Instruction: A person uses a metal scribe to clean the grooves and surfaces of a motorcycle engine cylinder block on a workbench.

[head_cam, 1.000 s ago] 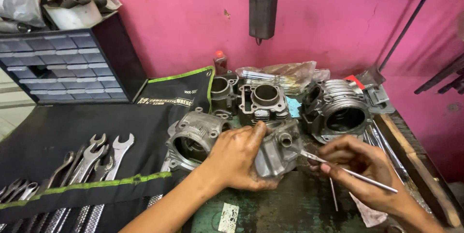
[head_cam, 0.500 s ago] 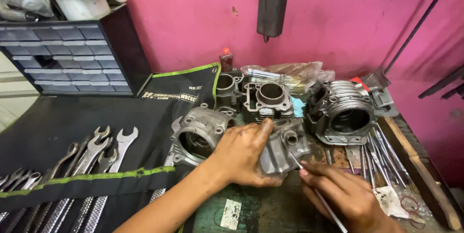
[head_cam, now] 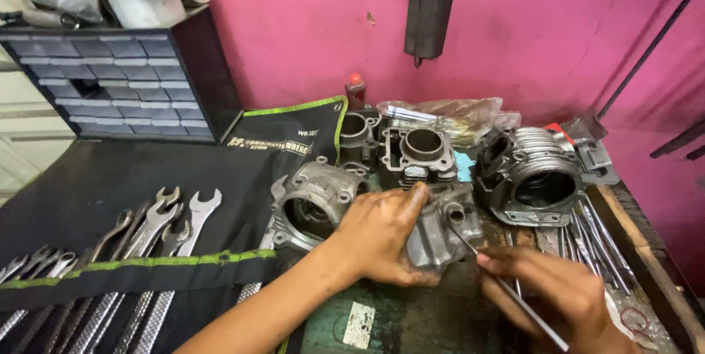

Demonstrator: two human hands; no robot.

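Compared with a second ago, right hand [head_cam: 551,295] pulled in from the right and dropped lower, so that the thin metal rod [head_cam: 507,289] now slants up-left with its tip set against the round port on the grey engine casting [head_cam: 444,233], where before it lay nearly level and off to the right of that casting. Probably means probing or cleaning of the port is under way rather than still lining up. Left hand [head_cam: 385,233] hardly shifted: draped over the left face of the casting, thumb up along its top edge, fingers curled and clamped around the body to steady it on the green benchtop [head_cam: 411,321]. Right-hand fingers pinched together on the rod's middle, pen-fashion, wrist low near the frame's bottom edge. Just left of the casting, a round cylinder housing [head_cam: 316,203]; behind it, a smaller cylinder block [head_cam: 422,150]; to its right, a large finned cylinder [head_cam: 532,178] with loose steel rods [head_cam: 598,233] beside. Well left of the casting, spanners [head_cam: 158,225] in a black tool roll [head_cam: 132,273].
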